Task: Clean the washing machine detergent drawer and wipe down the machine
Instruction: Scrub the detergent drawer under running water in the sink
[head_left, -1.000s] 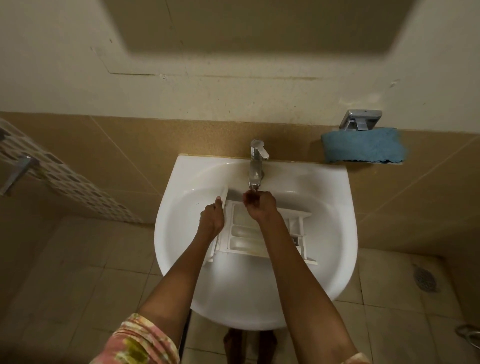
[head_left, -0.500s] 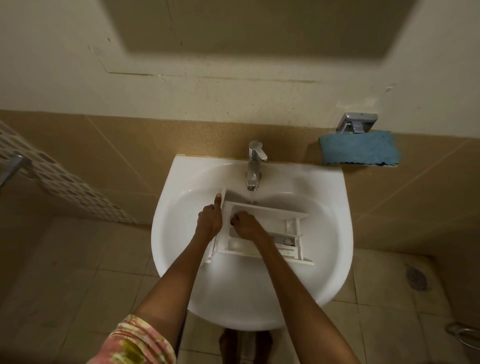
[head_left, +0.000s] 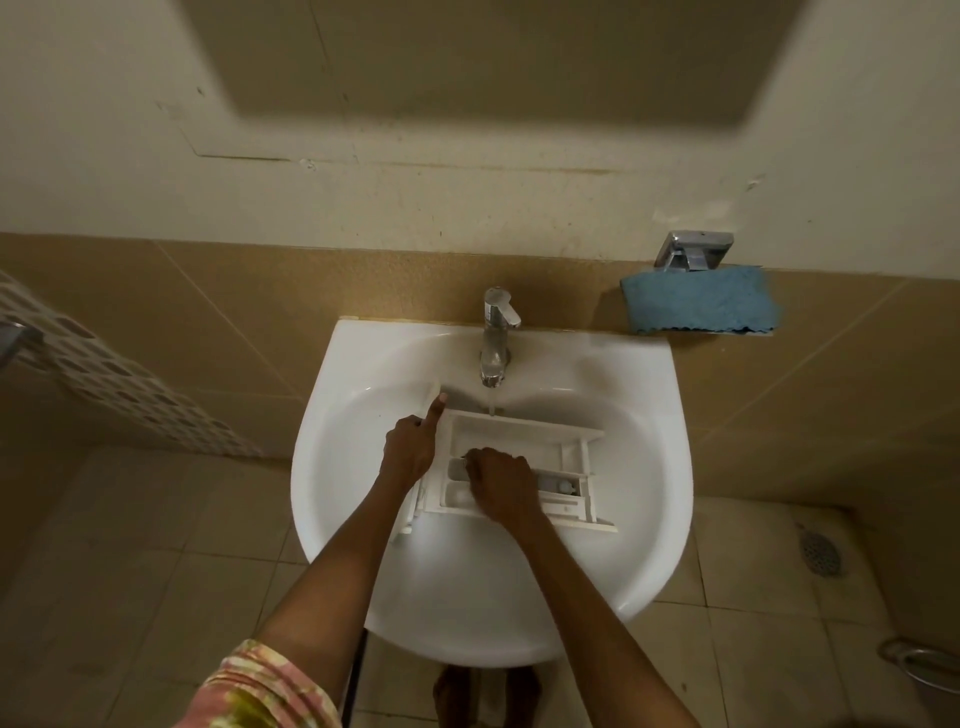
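The white plastic detergent drawer lies in the white sink under the chrome tap. A thin stream of water falls from the tap onto the drawer's far edge. My left hand grips the drawer's left end at its front panel, thumb pointing up along it. My right hand is inside the drawer's compartments with fingers curled down against the plastic; whether it holds anything is hidden.
A blue cloth hangs on a chrome wall holder right of the sink. Tan tiles cover the lower wall. A floor drain sits at right, and a metal hose fitting at the lower right.
My right hand left the tap and dropped into the drawer, moving toward its near compartments. Water now runs from the tap. My left hand stayed on the drawer's left end.
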